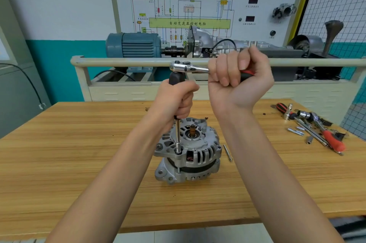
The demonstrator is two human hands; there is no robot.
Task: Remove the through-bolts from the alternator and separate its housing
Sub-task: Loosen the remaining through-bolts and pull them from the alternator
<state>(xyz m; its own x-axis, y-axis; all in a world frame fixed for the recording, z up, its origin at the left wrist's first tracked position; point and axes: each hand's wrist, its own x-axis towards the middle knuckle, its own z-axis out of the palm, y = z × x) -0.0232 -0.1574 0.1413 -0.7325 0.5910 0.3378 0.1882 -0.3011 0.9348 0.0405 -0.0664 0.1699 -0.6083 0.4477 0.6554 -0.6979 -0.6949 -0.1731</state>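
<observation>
A silver alternator (195, 155) stands upright on the wooden table (79, 143), shaft end up. A long extension bar (178, 135) rises from a through-bolt on its left front edge. My left hand (178, 98) grips the black handle of that bar just above the alternator. On top of it sits a chrome ratchet (188, 67), lying level to the right. My right hand (240, 76) is curled round the ratchet's red and black handle. One loose through-bolt (227, 152) lies on the table right of the alternator.
Loose tools lie at the table's right: a red-handled ratchet (334, 141), sockets (297, 131) and extension bars. Behind the table stands a training rig with a blue motor (134, 44), a gearbox (215, 44) and a rail (138, 62). A wire grid panel (336, 5) is at the far right.
</observation>
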